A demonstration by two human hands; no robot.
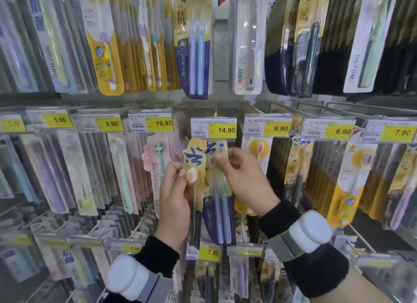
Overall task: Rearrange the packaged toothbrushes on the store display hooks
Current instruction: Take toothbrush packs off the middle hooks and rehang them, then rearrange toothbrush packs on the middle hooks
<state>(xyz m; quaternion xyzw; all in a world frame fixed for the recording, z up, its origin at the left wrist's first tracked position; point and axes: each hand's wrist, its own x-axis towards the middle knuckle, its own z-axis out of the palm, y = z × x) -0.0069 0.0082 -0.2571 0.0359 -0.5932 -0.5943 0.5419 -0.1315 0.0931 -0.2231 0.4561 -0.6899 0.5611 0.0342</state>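
A shop: packaged toothbrushes hang on display hooks behind yellow price tags.

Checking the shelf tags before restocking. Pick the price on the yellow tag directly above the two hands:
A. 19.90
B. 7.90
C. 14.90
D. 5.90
C: the price tag hanging just above the left hand and right hand, over the toothbrush packs they hold, reads 14.90.

Two hands, perhaps eight price tags.
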